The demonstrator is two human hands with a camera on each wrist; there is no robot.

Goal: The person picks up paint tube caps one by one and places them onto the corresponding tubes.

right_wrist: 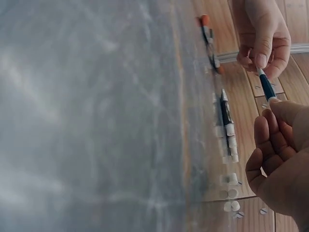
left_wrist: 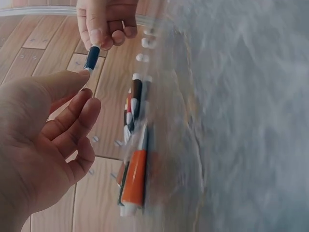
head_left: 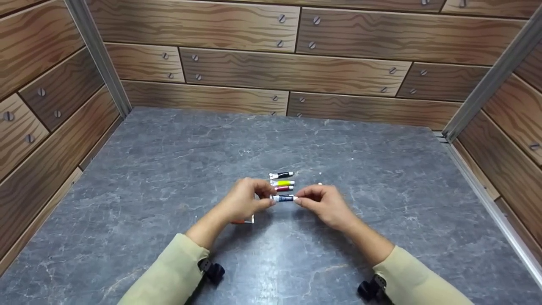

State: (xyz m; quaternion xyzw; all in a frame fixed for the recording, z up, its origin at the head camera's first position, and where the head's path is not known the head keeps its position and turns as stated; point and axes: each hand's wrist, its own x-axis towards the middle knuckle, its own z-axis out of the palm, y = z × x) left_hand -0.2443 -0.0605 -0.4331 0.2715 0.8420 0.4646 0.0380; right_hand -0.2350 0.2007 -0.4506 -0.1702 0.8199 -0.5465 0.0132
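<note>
A small dark blue paint tube [head_left: 285, 198] is held up between both hands. My left hand [head_left: 243, 198] pinches its flat white tail between thumb and forefinger. The thumb and forefinger of my right hand [head_left: 328, 206] pinch the other, white end; whether a cap is on it is hidden by the fingertips. Beyond the hands, a black tube [head_left: 282, 175], a yellow tube [head_left: 283, 183] and a dark red tube [head_left: 284, 188] lie side by side. An orange tube [left_wrist: 135, 176] lies near my left hand, mostly covered by it in the head view.
Small white caps [right_wrist: 231, 206] lie on the table to the right of the tubes. The grey marbled tabletop [head_left: 190, 140] is bounded by wood-patterned walls [head_left: 237, 67] with metal rails [head_left: 101, 63] in the corners. Dark wrist devices [head_left: 211, 271] sit at both cuffs.
</note>
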